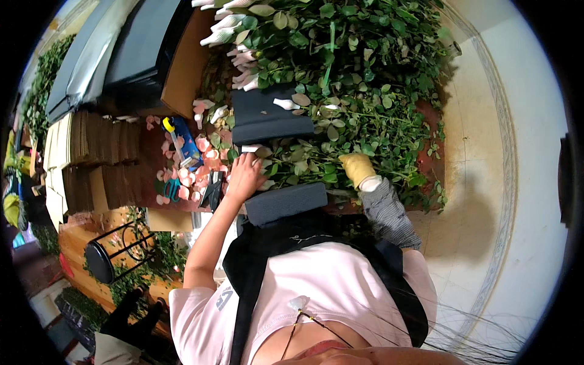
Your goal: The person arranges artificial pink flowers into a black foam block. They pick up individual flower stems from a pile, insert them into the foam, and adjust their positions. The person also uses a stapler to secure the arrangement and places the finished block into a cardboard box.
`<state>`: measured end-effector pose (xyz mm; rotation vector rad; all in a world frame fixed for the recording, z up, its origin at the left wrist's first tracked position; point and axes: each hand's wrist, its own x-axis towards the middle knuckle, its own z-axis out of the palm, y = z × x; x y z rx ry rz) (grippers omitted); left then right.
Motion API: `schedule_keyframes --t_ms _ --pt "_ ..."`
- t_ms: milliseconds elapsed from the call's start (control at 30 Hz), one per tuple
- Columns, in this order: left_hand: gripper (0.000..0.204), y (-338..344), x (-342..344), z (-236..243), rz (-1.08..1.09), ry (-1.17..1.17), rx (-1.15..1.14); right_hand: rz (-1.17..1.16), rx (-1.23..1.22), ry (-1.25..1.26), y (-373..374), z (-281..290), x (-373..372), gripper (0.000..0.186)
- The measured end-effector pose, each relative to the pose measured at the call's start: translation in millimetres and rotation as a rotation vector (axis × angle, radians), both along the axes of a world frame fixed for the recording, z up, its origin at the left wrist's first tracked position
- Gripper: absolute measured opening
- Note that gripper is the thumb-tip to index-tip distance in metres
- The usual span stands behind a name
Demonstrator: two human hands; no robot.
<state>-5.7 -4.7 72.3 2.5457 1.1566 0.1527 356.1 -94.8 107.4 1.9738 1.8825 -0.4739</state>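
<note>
Leafy rose stems [328,131] lie across the table, netted white and pale pink flower heads [245,56] at their left ends. My bare left hand [243,176] rests over the near stems' left end, fingers extended, beside a pale flower head [250,148]. What lies under its palm is hidden. A yellow glove covers my right hand [359,168]; its fingers are closed round stems near the table's front. Between the hands, a dark grey block [286,204] sits at the near edge. A dark padded piece [271,125] lies beyond, among the stems.
Left of my hand are fallen pink petals [210,161], teal-handled scissors [172,190], a yellow-capped cutter [169,126] and a blue box [190,149]. Folded cardboard [91,140] is stacked farther left. A black stool [100,261] stands on the floor; a wall [517,152] rises at right.
</note>
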Motion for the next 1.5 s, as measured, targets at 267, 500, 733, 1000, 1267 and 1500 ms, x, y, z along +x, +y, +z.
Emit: schedule_keyframes --t_ms 267,500,733,1000,1267,1500 --pt "0.068 17 -10 -28 0.009 -0.032 -0.029 -0.208 0.012 0.164 -7 -31 -6 0.054" --pt "0.066 2 0 -34 0.008 -0.243 0.042 -0.101 0.719 0.693 104 113 66 0.051" --pt "0.066 -1 -12 -30 0.036 -0.264 -0.021 -0.081 1.503 -0.211 310 237 83 0.042" --pt "0.066 -2 -8 -32 0.053 -0.230 -0.032 -0.174 0.700 -0.593 313 318 61 0.014" --pt "0.072 3 -3 -39 0.040 -0.280 -0.100 -0.079 1.512 -0.553 311 433 99 0.015" --pt "0.073 9 11 -45 -0.038 -0.321 -0.083 -0.136 1.609 -0.249 290 455 168 0.014"
